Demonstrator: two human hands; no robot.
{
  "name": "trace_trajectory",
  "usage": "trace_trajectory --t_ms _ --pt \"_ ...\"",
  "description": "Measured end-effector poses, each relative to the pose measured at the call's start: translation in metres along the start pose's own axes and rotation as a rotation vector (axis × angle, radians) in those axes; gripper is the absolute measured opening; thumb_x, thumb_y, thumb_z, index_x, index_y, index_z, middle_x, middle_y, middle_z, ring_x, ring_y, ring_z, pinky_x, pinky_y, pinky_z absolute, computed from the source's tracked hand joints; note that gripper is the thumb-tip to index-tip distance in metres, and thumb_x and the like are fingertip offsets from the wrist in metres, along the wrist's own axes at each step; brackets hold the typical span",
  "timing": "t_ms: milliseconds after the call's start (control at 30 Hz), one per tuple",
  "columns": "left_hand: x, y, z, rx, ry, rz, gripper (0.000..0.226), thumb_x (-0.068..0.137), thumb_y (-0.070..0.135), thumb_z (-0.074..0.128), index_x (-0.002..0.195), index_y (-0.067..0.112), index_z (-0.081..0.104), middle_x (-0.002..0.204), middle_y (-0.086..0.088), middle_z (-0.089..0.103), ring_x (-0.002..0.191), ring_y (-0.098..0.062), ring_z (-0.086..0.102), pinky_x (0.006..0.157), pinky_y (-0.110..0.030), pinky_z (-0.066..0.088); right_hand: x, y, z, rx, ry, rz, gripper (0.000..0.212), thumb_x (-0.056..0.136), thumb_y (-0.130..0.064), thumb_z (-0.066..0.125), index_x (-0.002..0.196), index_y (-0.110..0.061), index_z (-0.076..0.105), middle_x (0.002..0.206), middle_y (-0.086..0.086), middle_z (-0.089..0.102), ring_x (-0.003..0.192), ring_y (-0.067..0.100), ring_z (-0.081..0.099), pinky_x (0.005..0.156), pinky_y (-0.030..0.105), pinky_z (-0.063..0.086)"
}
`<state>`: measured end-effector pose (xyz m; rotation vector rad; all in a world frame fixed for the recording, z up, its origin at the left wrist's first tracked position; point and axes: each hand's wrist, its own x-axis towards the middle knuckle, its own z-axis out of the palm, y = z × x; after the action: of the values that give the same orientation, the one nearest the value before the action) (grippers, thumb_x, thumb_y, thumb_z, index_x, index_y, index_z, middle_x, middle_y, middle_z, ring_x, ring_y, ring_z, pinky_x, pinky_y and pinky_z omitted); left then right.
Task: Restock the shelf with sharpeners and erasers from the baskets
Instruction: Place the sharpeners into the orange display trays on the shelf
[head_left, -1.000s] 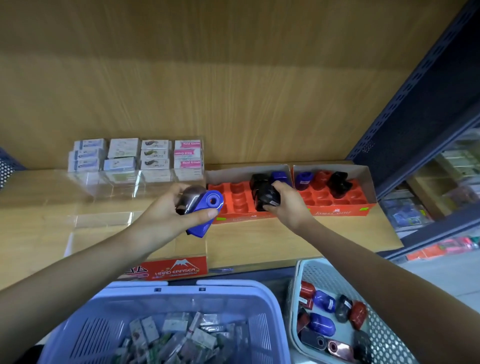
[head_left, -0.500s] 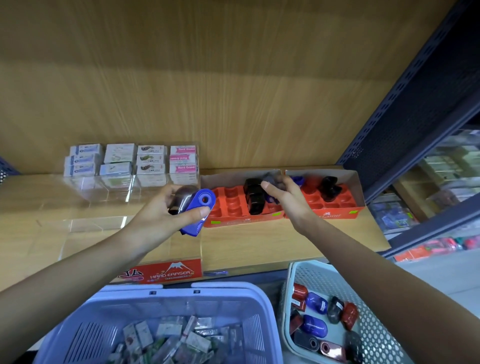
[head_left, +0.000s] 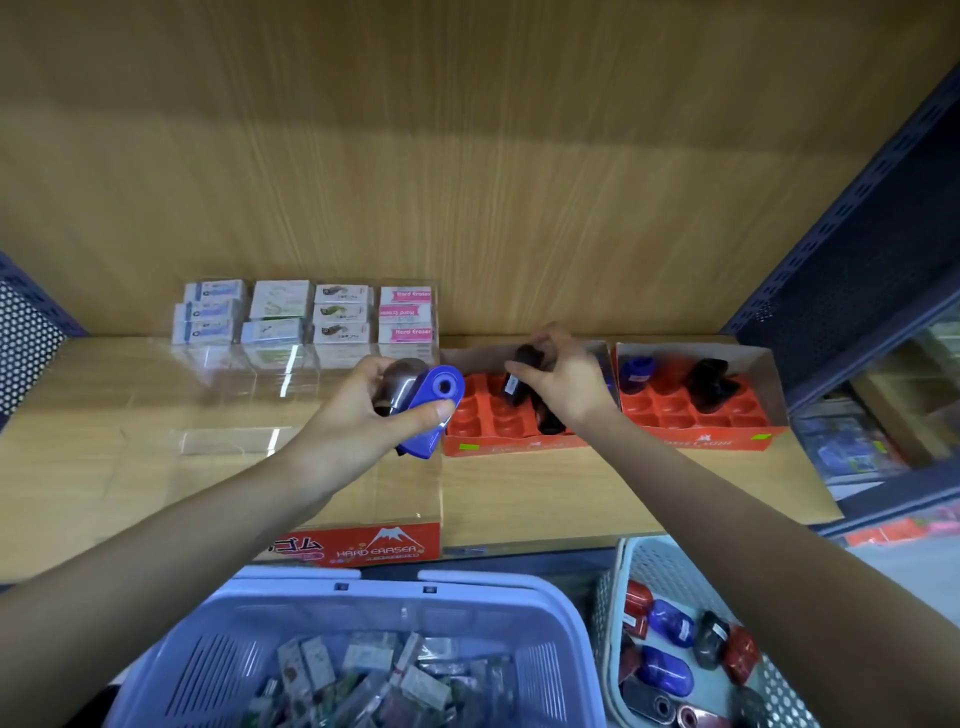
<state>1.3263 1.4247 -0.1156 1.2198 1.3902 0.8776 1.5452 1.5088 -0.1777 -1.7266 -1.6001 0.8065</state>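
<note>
Your right hand (head_left: 569, 387) pinches a dark sharpener (head_left: 521, 376) over the mostly empty red tray (head_left: 483, 418), your left hand (head_left: 353, 434) grips a blue sharpener (head_left: 432, 410), and many more lie in the white basket (head_left: 670, 569).

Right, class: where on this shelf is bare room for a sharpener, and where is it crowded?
Free: left tray sockets between the blue sharpener in the left hand and the right hand; right tray front sockets; bare shelf wood before both trays. Crowded: the eraser stacks, and where the right hand grips a dark sharpener.
</note>
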Motion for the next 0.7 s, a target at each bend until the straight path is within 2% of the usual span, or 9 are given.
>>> trace_trajectory --t_ms 100,167,233,333,400,500,567,633,700 --pt "0.004 0.001 -0.002 -0.025 0.008 0.006 0.038 0.073 0.026 0.076 0.104 0.025 0.054 0.105 0.0 0.065 0.092 -0.008 0.063 0.075 -0.026 0.053 0.009 0.002 0.01 -0.239 0.08 -0.049 0.046 0.077 -0.042 0.073 0.102 -0.015 0.046 0.102 0.007 0.065 0.095 0.027 0.06 0.077 0.036 0.049" --pt "0.006 0.002 -0.005 -0.046 0.02 0.012 0.038 0.072 0.028 0.076 0.102 0.027 0.053 0.105 0.0 0.065 0.091 -0.008 0.063 0.072 -0.026 0.054 0.012 0.001 0.013 -0.506 0.135 -0.181 0.048 0.077 -0.051 0.069 0.099 -0.016 0.044 0.094 0.009 0.065 0.09 0.03 0.06 0.073 0.034 0.042" --pt "0.008 0.002 -0.007 -0.062 0.031 0.015 0.044 0.066 0.035 0.076 0.102 0.028 0.053 0.105 0.0 0.065 0.091 -0.008 0.064 0.069 -0.023 0.051 0.014 0.001 0.019 -0.709 0.191 -0.356 0.055 0.074 -0.055 0.07 0.1 -0.01 0.051 0.085 0.012 0.065 0.084 0.032 0.061 0.072 0.036 0.039" --pt "0.009 0.002 -0.011 -0.057 0.037 0.012 0.055 0.056 0.043 0.074 0.104 0.029 0.053 0.107 0.0 0.066 0.097 -0.012 0.064 0.076 -0.027 0.052 0.013 0.004 0.027 -0.839 0.32 -0.479 0.061 0.057 -0.055 0.081 0.084 -0.005 0.059 0.06 0.011 0.06 0.058 0.03 0.06 0.056 0.031 0.045" --pt "0.009 0.003 -0.013 -0.06 0.042 0.008 0.054 0.057 0.042 0.075 0.105 0.03 0.053 0.108 0.0 0.065 0.098 -0.013 0.064 0.079 -0.03 0.054 0.012 0.007 0.03 -0.892 0.343 -0.484 0.062 0.056 -0.059 0.079 0.081 -0.005 0.06 0.056 0.01 0.059 0.055 0.028 0.059 0.053 0.031 0.045" --pt "0.01 0.002 -0.014 -0.057 0.054 0.004 0.048 0.064 0.038 0.077 0.105 0.031 0.053 0.108 0.0 0.065 0.096 -0.013 0.064 0.079 -0.032 0.054 0.007 0.013 0.034 -0.946 0.269 -0.508 0.057 0.074 -0.066 0.059 0.078 -0.009 0.06 0.063 0.01 0.063 0.065 0.031 0.06 0.059 0.035 0.047" --pt "0.01 0.001 -0.015 -0.053 0.05 0.007 0.044 0.068 0.034 0.077 0.105 0.031 0.053 0.107 0.0 0.065 0.095 -0.013 0.064 0.077 -0.029 0.054 0.001 0.013 0.032 -0.948 0.21 -0.514 0.054 0.082 -0.062 0.048 0.081 -0.01 0.06 0.073 0.01 0.066 0.074 0.032 0.061 0.065 0.037 0.047" --pt "0.009 0.0 -0.015 -0.06 0.044 0.011 0.04 0.072 0.029 0.077 0.104 0.03 0.053 0.105 0.002 0.065 0.095 -0.01 0.064 0.073 -0.024 0.054 -0.003 0.012 0.024 -0.944 0.152 -0.49 0.045 0.086 -0.053 0.053 0.094 -0.009 0.061 0.089 0.012 0.067 0.088 0.033 0.059 0.074 0.04 0.047" --pt "0.006 -0.001 -0.013 -0.066 0.031 0.008 0.04 0.072 0.027 0.077 0.104 0.029 0.053 0.104 0.003 0.065 0.094 -0.007 0.063 0.073 -0.022 0.052 -0.01 0.007 0.011 -0.884 0.018 -0.424 0.04 0.09 -0.043 0.053 0.113 -0.01 0.056 0.109 0.012 0.06 0.105 0.03 0.052 0.087 0.042 0.043"
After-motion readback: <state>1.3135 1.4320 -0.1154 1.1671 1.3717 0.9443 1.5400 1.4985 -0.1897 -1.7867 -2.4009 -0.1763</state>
